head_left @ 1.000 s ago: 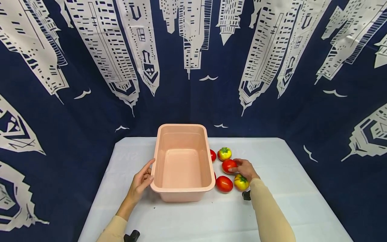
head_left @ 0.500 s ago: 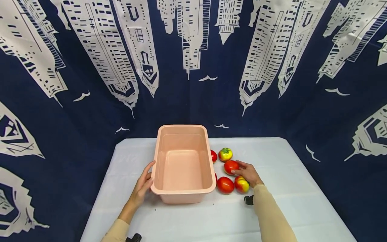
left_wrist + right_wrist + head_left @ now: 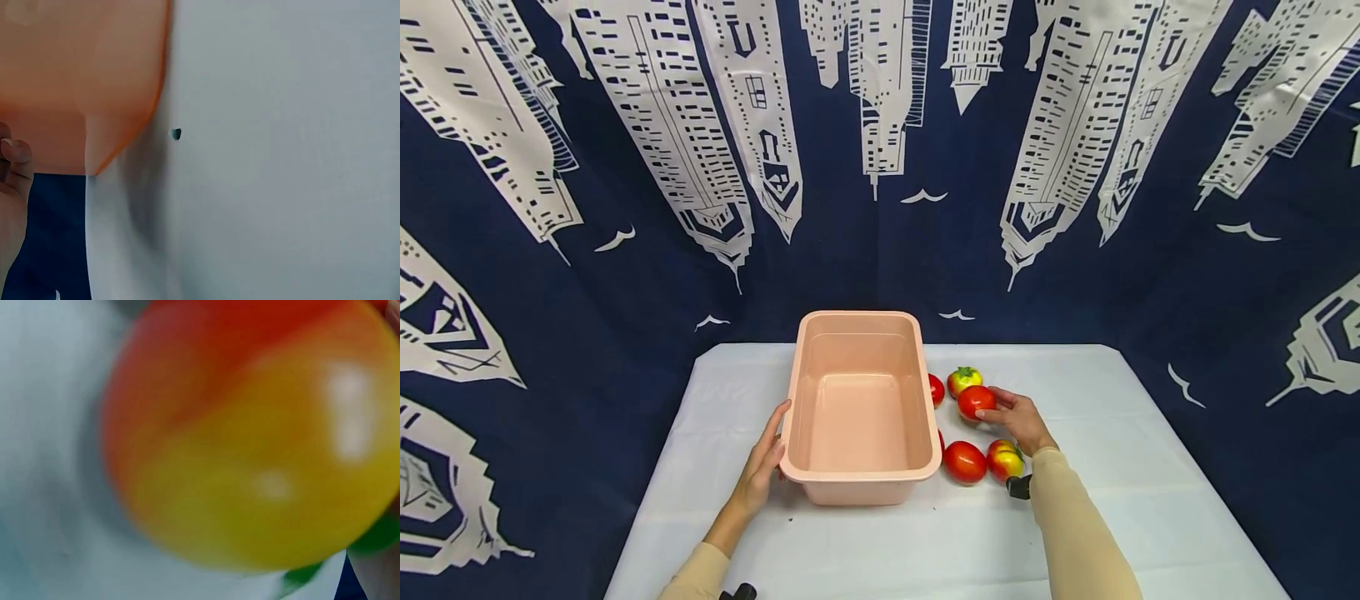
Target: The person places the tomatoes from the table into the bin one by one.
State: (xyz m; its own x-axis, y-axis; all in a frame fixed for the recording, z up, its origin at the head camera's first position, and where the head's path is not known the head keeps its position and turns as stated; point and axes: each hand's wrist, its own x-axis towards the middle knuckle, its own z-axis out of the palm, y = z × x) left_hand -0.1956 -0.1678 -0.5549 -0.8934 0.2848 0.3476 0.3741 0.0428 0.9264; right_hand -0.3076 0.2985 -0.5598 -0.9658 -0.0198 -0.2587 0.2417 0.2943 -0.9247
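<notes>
My right hand [image 3: 1018,419] grips a red tomato [image 3: 974,402] between thumb and fingers, right of the pink plastic tub [image 3: 865,477]. Against the tub's left side rests my left hand [image 3: 758,471], its fingers at the rim; part of that hand [image 3: 15,169] shows at the edge of the left wrist view. A yellow-red tomato with green leaves [image 3: 1005,460] lies below my right wrist and, blurred, fills much of the right wrist view as a yellow-red tomato [image 3: 262,462]. Beside it lies another red tomato [image 3: 965,462].
Behind the held tomato is a yellow-and-green-topped tomato [image 3: 961,379]. A red tomato [image 3: 936,390] is partly hidden by the tub, and a red sliver shows lower along its wall. The white table [image 3: 880,558] ends at a navy skyline-print cloth [image 3: 872,258].
The right hand has moved the red tomato slightly away from the near tomatoes, toward the yellow-and-green one, which it now partly covers. The left hand stays at the tub's side.
</notes>
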